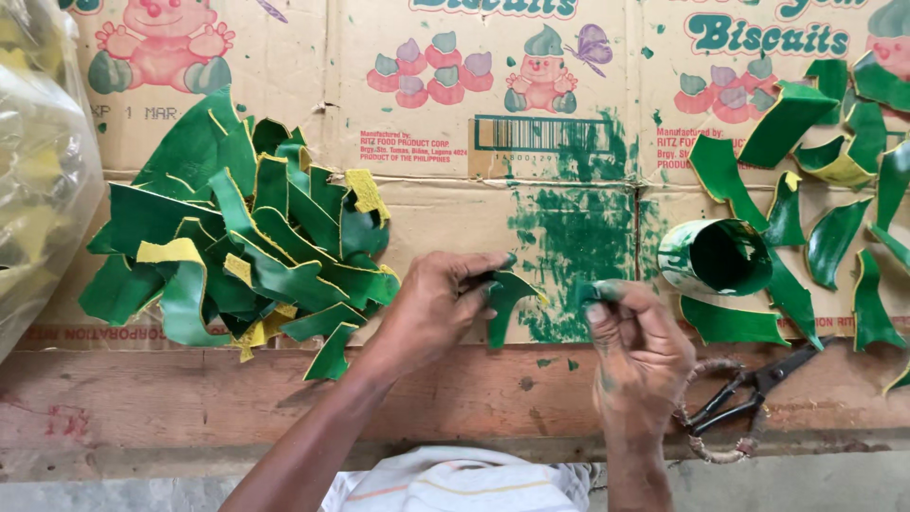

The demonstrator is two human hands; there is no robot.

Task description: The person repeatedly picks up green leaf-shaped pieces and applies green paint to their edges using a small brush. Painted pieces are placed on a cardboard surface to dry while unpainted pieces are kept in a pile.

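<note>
My left hand (438, 301) pinches a curved green-painted strip (503, 301) with a yellow underside, held just above the flattened cardboard (427, 218). My right hand (637, 343) is closed around a small green-stained wad (595, 290) right beside that strip; its fingers carry green paint. To the left of my left hand lies a pile of green and yellow strips (248, 248). On the right sits a round paint container (715, 256) with a green inside.
Several painted green pieces (834, 237) are spread on the cardboard at the right. Black scissors (754, 389) with wrapped handles lie on the wooden board (190, 398). A clear plastic bag (38, 180) bulges at the left edge. Green smears mark the cardboard centre.
</note>
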